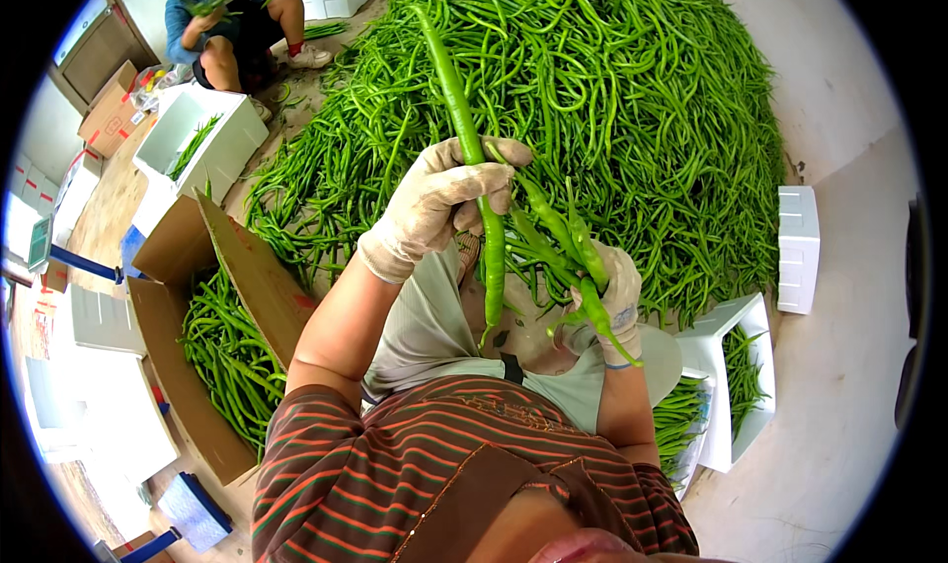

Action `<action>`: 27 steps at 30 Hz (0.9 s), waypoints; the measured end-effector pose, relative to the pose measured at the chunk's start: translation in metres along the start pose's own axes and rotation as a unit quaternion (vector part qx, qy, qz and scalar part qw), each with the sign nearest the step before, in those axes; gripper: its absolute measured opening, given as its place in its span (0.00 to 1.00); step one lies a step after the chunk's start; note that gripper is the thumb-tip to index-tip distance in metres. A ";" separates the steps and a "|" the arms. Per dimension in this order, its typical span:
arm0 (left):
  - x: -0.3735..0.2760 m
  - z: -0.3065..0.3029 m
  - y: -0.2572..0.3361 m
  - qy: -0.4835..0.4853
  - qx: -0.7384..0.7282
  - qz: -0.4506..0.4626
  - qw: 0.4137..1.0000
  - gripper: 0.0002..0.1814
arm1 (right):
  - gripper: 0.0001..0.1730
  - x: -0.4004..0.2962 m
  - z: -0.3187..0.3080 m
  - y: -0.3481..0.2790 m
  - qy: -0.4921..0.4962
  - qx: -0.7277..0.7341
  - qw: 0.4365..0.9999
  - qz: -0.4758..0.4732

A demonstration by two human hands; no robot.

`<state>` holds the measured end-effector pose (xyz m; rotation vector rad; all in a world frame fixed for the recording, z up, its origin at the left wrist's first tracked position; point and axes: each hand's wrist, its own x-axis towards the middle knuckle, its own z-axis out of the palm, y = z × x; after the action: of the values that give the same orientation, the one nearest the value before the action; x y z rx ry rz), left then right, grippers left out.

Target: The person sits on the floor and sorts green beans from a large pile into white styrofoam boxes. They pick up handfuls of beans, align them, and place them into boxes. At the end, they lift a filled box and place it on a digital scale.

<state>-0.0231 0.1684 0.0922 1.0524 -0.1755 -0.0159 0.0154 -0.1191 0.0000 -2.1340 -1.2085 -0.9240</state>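
Observation:
My left hand (433, 204), in a pale work glove, pinches one long green chili pepper (459, 111) that stands nearly upright in the picture. A bunch of several green chili peppers (555, 222) is gripped in my gloved right hand (621, 289); their ends fan up toward the left hand and one tip points down. Beyond both hands a large heap of long green chili peppers (592, 81) covers the floor. Left of my body, an open cardboard box (167, 355) holds many peppers (233, 355).
Foam boxes with peppers stand at the right (715, 415) and upper left (229, 137). A foam lid (798, 248) leans near the right wall. A co-worker (229, 30) crouches at upper left, holding peppers. Platform scales (196, 515) stand on the left.

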 end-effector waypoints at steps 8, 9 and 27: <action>-0.001 -0.011 -0.014 -0.002 -0.018 -0.007 1.000 0.21 | 0.22 -0.007 0.000 0.001 0.013 -0.076 0.997 0.029; -0.002 -0.012 -0.016 0.000 -0.016 -0.011 1.000 0.21 | 0.20 -0.012 0.006 -0.001 -0.001 -0.026 0.992 0.120; 0.024 -0.106 -0.082 0.241 -0.495 0.035 0.834 0.13 | 0.23 -0.007 0.011 -0.009 0.055 -0.032 0.995 0.079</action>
<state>0.0220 0.2169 -0.0265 -0.0187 0.2489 0.2067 0.0083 -0.1108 -0.0114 -2.1627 -0.9532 -1.0066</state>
